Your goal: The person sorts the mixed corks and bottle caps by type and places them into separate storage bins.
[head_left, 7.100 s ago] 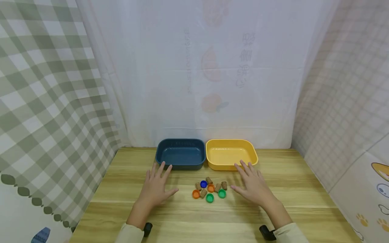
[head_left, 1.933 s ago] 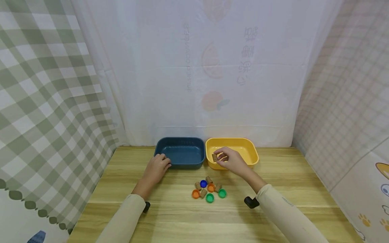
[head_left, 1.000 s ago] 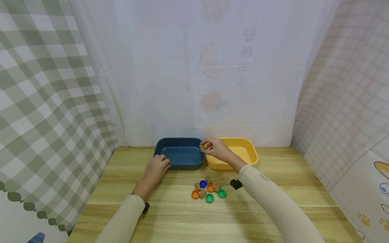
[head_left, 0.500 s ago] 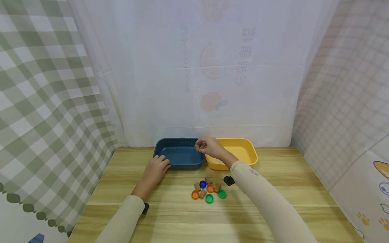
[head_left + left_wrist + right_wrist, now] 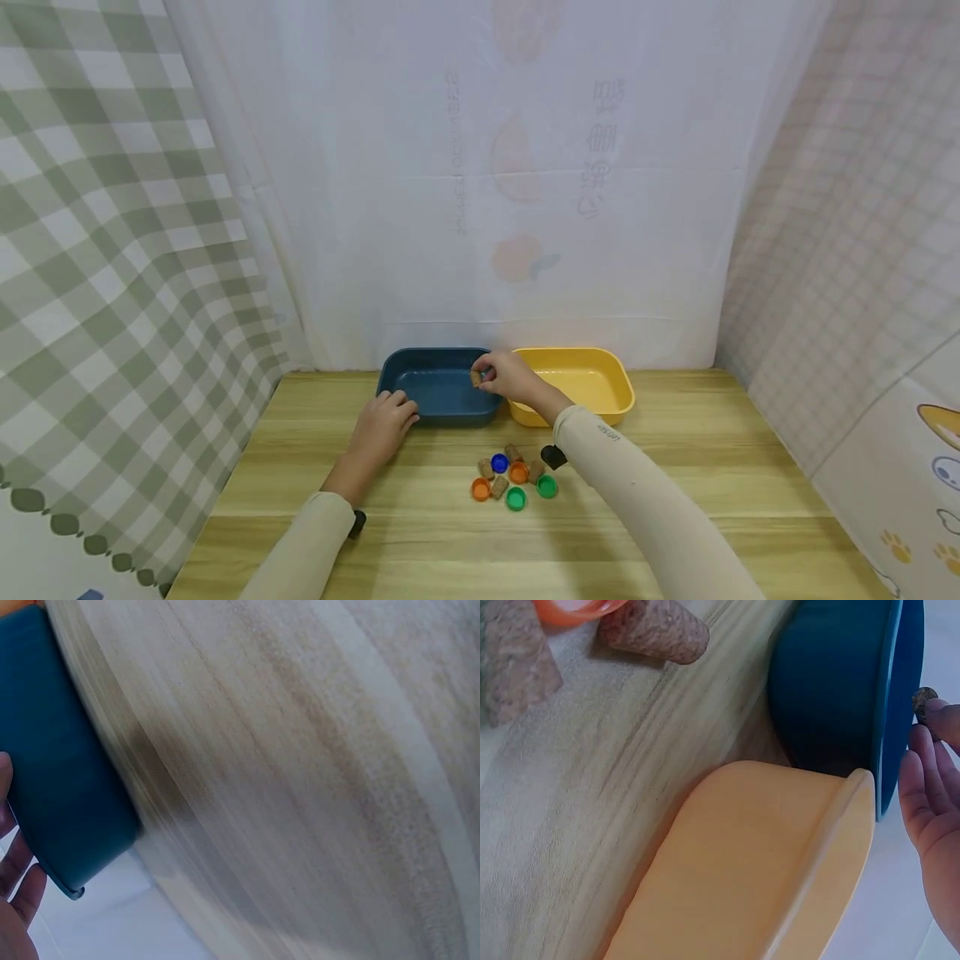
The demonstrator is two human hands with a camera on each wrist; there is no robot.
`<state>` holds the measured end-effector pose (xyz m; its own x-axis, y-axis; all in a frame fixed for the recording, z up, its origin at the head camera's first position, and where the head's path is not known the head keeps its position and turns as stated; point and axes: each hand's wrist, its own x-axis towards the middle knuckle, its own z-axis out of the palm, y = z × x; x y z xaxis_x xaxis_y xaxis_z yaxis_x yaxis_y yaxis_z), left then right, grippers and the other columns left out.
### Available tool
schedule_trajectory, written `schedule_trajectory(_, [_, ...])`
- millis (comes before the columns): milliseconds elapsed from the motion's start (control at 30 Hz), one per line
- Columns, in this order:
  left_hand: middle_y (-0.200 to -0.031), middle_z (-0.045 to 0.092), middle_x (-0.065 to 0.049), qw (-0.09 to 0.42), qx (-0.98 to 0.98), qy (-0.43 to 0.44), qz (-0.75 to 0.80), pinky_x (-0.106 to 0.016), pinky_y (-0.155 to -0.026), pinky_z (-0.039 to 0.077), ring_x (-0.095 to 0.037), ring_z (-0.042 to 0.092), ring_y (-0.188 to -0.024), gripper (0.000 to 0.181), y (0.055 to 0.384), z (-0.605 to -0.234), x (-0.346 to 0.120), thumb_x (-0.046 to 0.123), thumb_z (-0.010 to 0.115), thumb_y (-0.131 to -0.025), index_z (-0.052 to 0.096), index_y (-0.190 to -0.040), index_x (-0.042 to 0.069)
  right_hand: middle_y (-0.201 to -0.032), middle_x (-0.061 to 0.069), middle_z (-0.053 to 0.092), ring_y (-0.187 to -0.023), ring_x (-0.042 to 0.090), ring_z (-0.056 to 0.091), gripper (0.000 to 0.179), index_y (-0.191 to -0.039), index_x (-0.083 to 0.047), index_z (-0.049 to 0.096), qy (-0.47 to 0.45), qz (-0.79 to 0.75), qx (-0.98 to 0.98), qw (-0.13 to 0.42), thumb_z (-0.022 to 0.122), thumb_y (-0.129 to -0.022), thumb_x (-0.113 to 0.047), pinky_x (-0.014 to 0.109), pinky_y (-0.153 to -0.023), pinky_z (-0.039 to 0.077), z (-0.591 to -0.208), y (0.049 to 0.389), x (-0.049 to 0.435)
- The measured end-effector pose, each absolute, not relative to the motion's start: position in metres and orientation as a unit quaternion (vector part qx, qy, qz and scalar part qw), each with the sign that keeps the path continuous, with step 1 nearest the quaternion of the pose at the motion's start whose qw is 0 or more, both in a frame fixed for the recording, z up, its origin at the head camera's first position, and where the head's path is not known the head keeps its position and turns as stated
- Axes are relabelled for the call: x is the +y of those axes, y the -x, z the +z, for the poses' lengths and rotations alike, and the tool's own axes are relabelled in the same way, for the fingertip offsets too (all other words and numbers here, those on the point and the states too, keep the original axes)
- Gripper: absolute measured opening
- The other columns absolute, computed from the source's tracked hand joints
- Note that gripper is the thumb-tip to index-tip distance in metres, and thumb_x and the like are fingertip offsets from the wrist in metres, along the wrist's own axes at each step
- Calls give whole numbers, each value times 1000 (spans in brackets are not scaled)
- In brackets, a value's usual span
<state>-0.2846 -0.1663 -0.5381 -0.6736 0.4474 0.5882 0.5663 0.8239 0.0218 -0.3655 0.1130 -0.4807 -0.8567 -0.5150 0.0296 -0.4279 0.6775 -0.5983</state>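
Note:
My right hand (image 5: 513,377) pinches a cork (image 5: 476,378) between thumb and fingertips, over the right part of the dark blue tub (image 5: 450,419). In the right wrist view the cork (image 5: 925,697) shows at the fingertips, beside the blue tub's rim (image 5: 885,750). At the tub's front left corner, my left hand (image 5: 382,425) has its fingers curled over the rim. The left wrist view shows the thumb and fingers at the edge of the blue tub (image 5: 67,750). Several corks (image 5: 499,487), orange caps (image 5: 481,489), green caps (image 5: 516,499) and one blue cap (image 5: 499,463) lie on the table.
A yellow tub (image 5: 570,417) stands right of the blue one, side by side with it, partly behind my right forearm. Both sit at the back of the wooden table (image 5: 420,542). A white curtain (image 5: 375,250) hangs behind, with checked cloth (image 5: 150,292) at the left.
From over the yellow tub, my right hand has moved left with the cork to over the blue tub. My left hand stays on the blue rim; the loose corks and caps lie still.

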Motion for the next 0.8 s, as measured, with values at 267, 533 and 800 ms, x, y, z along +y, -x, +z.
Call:
schedule_trajectory(267, [-83, 60, 1, 291, -911, 277, -94, -33, -65, 48, -19, 50, -70, 10, 284, -537, -166, 16, 84, -86, 75, -88, 15, -114, 9, 69, -91, 15, 69, 31, -125, -6, 71, 259, -296, 917, 65, 75, -94, -5, 27, -79, 60, -484, 366, 109])
schedule_trajectory(533, [-83, 60, 1, 290, -912, 274, -97, -33, -65, 47, -19, 50, -70, 11, 283, -536, -166, 15, 85, -86, 74, -88, 15, -119, 13, 69, -95, 19, 70, 32, -125, -3, 69, 263, -301, 914, 60, 74, -94, -4, 31, -82, 61, -487, 367, 104])
schedule_trajectory(800, [-83, 59, 2, 285, -915, 269, -95, -33, -65, 46, -18, 50, -71, 10, 283, -536, -166, 17, 85, -86, 75, -88, 16, -128, 21, 66, -100, 24, 69, 36, -131, 1, 65, 261, -318, 908, 80, 72, -95, -3, 35, -86, 60, -484, 365, 104])
